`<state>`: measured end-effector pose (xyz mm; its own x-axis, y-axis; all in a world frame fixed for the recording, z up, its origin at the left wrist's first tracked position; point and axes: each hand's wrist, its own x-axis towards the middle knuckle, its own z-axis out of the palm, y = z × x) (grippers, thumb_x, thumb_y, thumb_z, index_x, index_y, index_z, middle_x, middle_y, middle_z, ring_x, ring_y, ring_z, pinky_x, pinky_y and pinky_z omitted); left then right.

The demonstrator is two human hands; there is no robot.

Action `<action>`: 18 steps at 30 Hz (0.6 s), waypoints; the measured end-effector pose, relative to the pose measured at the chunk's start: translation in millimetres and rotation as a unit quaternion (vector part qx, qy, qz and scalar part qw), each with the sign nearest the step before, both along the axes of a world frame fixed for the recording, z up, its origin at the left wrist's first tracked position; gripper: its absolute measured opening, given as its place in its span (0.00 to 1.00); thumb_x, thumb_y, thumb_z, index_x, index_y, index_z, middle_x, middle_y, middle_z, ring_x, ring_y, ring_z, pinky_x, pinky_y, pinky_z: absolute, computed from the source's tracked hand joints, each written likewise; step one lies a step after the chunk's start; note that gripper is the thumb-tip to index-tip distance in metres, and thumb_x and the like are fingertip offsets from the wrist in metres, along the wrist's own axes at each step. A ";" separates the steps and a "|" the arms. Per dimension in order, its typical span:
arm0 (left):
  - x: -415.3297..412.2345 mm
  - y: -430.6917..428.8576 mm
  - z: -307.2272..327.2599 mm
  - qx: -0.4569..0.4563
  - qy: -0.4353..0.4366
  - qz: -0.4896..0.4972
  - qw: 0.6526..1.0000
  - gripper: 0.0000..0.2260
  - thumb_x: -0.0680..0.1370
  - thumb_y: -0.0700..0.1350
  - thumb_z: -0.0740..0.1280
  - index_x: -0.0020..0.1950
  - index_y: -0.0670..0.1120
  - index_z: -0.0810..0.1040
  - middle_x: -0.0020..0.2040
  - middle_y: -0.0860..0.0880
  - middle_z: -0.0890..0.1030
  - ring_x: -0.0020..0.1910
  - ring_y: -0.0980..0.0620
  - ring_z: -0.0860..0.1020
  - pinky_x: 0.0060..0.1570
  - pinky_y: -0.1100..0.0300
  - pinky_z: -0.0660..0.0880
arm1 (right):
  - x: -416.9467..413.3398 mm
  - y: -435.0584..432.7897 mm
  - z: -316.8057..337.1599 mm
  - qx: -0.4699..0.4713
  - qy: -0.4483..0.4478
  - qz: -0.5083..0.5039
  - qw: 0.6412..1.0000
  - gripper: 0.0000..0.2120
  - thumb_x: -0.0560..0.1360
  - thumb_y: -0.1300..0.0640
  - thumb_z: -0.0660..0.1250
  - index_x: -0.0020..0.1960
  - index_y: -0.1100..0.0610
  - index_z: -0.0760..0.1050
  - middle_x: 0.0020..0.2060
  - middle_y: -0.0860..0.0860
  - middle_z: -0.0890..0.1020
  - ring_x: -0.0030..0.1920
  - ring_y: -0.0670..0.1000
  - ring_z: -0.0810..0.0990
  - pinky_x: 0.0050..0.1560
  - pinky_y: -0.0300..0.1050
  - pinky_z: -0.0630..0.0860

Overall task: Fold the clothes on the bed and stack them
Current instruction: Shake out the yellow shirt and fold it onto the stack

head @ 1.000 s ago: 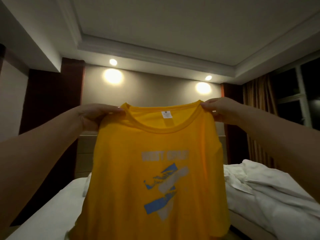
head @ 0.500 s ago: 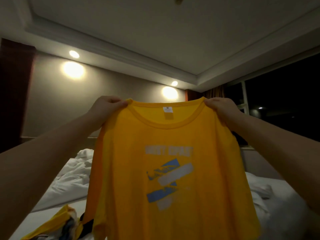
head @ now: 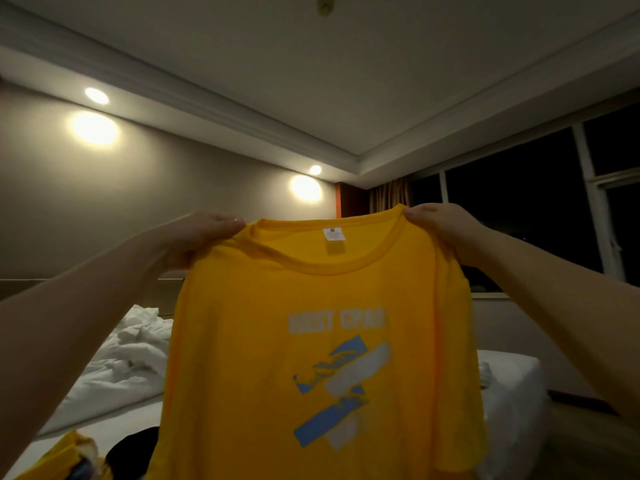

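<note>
A yellow T-shirt (head: pixel 263 358) with a white and blue print hangs upright in front of me, print side facing me, its hem out of sight below the frame. My left hand (head: pixel 204 233) pinches its left shoulder beside the collar. My right hand (head: pixel 440 225) pinches the right shoulder. The shirt hides most of the white bed (head: pixel 509 379) behind it. At the lower left lie another yellow garment (head: pixel 65 459) and a dark garment (head: pixel 133 452) on the bed.
A crumpled white duvet (head: pixel 128 358) is heaped at the left of the bed. A grey wall with lit lamps stands behind. A dark window (head: pixel 519 209) with a curtain fills the right. Wooden floor (head: pixel 575 441) shows at the lower right.
My view has swung to the right, so the window came in and the duvet moved to the left. Both hands keep their hold on the shirt's shoulders.
</note>
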<state>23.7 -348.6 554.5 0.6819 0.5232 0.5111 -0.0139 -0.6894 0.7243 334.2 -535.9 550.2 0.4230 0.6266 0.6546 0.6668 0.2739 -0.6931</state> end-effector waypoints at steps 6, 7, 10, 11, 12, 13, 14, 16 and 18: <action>11.5 4.4 -7.7 0.056 -0.065 0.088 0.992 0.11 0.75 0.43 0.67 0.35 0.50 0.83 0.34 0.48 0.81 0.31 0.54 0.79 0.30 0.62 0.76 | -1.2 2.1 -4.1 -0.025 0.020 0.000 0.999 0.18 0.77 0.50 0.62 0.63 0.58 0.72 0.46 0.54 0.76 0.45 0.54 0.76 0.39 0.46 0.72; 13.3 2.8 -9.0 0.087 -0.074 0.117 0.987 0.09 0.76 0.44 0.67 0.36 0.49 0.82 0.35 0.47 0.80 0.33 0.52 0.78 0.33 0.61 0.74 | -2.3 3.3 -4.7 -0.022 0.017 -0.008 1.000 0.18 0.78 0.50 0.62 0.63 0.58 0.72 0.47 0.54 0.76 0.45 0.54 0.76 0.41 0.47 0.73; 17.5 1.8 -8.7 0.150 -0.123 0.179 0.965 0.08 0.77 0.47 0.66 0.38 0.47 0.78 0.37 0.47 0.76 0.36 0.52 0.73 0.34 0.61 0.68 | -9.2 12.1 -5.5 -0.020 0.003 -0.023 1.000 0.19 0.77 0.49 0.62 0.64 0.57 0.72 0.55 0.57 0.75 0.54 0.59 0.75 0.56 0.56 0.73; 19.9 1.4 -7.6 0.151 -0.135 0.183 0.962 0.09 0.77 0.47 0.65 0.39 0.47 0.77 0.36 0.48 0.75 0.35 0.53 0.72 0.33 0.62 0.67 | -13.7 15.4 -6.0 -0.020 0.002 -0.025 0.999 0.18 0.77 0.48 0.62 0.64 0.57 0.72 0.56 0.57 0.74 0.56 0.60 0.74 0.59 0.57 0.72; 23.0 0.2 -6.7 0.141 -0.137 0.182 0.963 0.08 0.78 0.48 0.65 0.40 0.47 0.77 0.36 0.48 0.75 0.36 0.52 0.72 0.33 0.62 0.67 | -17.3 19.7 -6.6 -0.012 0.002 -0.025 1.000 0.18 0.77 0.48 0.62 0.64 0.56 0.73 0.56 0.56 0.73 0.57 0.59 0.73 0.60 0.57 0.71; 25.9 -2.1 -5.6 0.115 -0.141 0.175 0.968 0.08 0.78 0.48 0.64 0.42 0.48 0.77 0.37 0.48 0.75 0.37 0.51 0.73 0.35 0.61 0.68 | -21.0 23.8 -6.8 0.004 0.000 -0.027 1.000 0.18 0.78 0.49 0.62 0.63 0.57 0.73 0.55 0.55 0.73 0.58 0.59 0.72 0.60 0.55 0.70; 27.2 -6.0 -4.5 0.074 -0.147 0.167 0.972 0.07 0.79 0.48 0.62 0.46 0.48 0.78 0.39 0.48 0.75 0.39 0.51 0.74 0.38 0.59 0.70 | -23.9 27.9 -6.4 0.026 -0.002 -0.029 0.999 0.17 0.78 0.49 0.62 0.62 0.57 0.74 0.54 0.54 0.73 0.58 0.58 0.72 0.58 0.52 0.70; 24.0 -11.5 -3.0 -0.005 -0.156 0.145 0.977 0.09 0.80 0.49 0.61 0.57 0.48 0.75 0.41 0.48 0.75 0.40 0.50 0.75 0.41 0.56 0.72 | -29.0 33.1 -4.2 0.067 0.004 -0.032 0.997 0.17 0.79 0.49 0.61 0.61 0.59 0.75 0.52 0.53 0.73 0.58 0.57 0.72 0.57 0.50 0.69; 12.7 -11.2 -2.1 -0.028 -0.130 0.110 0.985 0.12 0.78 0.50 0.64 0.56 0.45 0.76 0.42 0.45 0.78 0.39 0.49 0.77 0.37 0.56 0.76 | -31.7 35.0 -1.9 0.069 0.014 -0.025 0.997 0.18 0.79 0.49 0.60 0.62 0.59 0.74 0.54 0.55 0.74 0.58 0.57 0.72 0.56 0.51 0.70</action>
<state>36.5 -359.9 552.4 0.3985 0.6764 0.6194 -0.0592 -0.6549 0.7534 302.5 -500.9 548.4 0.4707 0.5089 0.7207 0.6623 0.3360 -0.6697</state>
